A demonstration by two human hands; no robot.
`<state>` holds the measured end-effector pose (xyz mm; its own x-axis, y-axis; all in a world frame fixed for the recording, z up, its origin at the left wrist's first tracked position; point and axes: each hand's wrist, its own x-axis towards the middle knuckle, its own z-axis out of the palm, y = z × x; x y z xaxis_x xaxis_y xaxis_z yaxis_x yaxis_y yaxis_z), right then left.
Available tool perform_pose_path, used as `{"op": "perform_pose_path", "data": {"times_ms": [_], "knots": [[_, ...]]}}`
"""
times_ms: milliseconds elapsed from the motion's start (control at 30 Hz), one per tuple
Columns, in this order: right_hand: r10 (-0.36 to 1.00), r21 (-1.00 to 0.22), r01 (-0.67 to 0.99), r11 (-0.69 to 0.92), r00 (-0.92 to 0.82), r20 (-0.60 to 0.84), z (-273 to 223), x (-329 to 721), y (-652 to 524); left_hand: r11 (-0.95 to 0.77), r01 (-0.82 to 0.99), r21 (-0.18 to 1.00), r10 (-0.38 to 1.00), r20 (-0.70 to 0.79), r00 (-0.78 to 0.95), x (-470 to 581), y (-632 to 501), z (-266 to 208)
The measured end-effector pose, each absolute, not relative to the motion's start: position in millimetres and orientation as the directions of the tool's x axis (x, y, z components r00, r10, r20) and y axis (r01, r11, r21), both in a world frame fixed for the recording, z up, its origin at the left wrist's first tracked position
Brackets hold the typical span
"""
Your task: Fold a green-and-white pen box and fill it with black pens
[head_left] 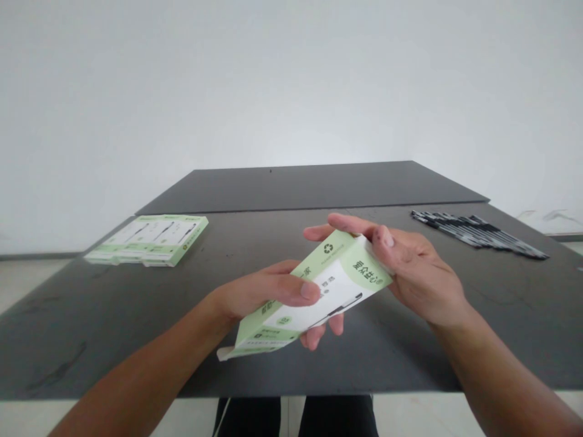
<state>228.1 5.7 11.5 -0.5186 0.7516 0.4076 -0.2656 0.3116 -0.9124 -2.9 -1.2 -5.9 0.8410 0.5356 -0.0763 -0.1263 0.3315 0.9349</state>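
Plain pale wall (291, 79) stands behind one dark table (113, 303), whose top is crossed by one seam toward the rear; pale floor (423, 419) and two dark trouser legs (248, 419) appear below the front edge.

Quantities: one carton (341, 285) in the hands; three flat boxes (150, 237) at the left of the table, set side by side; one row of dark pens (483, 233) at the right, overlapping too closely for an exact count.

Left hand (268, 288): forearm enters from the lower left. Thumb lies across the printed panel; fingertips project past the lower edge from beneath. Grip is narrow, the carton clamped between thumb and fingers.

Right hand (419, 279): forearm rises from the lower right. Thumb and fingers close around the upper right end of the carton, fingers passing behind it.

Carton position: above the front middle of the table, between boxes and pens, tilted with its right end higher. One flap (225, 353) projects at the lower left end.

Markings: recycling symbol, pen picture, green-and-white print and Chinese characters. Smaller lettering is too blurred to read. Similar pen pictures appear on the three boxes.
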Motion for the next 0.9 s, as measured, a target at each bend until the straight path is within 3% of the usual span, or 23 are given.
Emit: {"op": "perform_pose_path", "data": {"times_ms": [233,333,500,600,700,800,900], "knots": [[0.671,-0.919,-0.276,0.281,-0.628,0.394,7,226,1,0.362,-0.151,0.92,0.5,-0.055,0.864,-3,2,-5],[0.647,-0.886,-0.22,0.409,-0.614,0.452,5,227,1,0.367,-0.172,0.914,0.495,-0.035,0.868,-3,3,-5],[0.536,-0.611,0.069,0.789,-0.564,0.628,7,232,6,0.384,-0.197,0.902,0.483,-0.014,0.875,-2,1,-7],[0.476,-0.449,0.198,0.871,-0.562,0.676,11,235,9,0.411,-0.211,0.887,0.479,-0.014,0.878,-2,0,-8],[0.445,-0.37,0.25,0.895,-0.575,0.686,14,235,9,0.448,-0.22,0.867,0.463,-0.014,0.886,-2,0,-12],[0.438,-0.372,0.238,0.897,-0.579,0.687,16,233,7,0.492,-0.227,0.841,0.433,-0.01,0.901,-2,1,-15],[0.497,-0.477,0.184,0.859,-0.517,0.697,16,227,5,0.494,-0.242,0.835,0.433,0.005,0.901,-1,1,-16]]}}
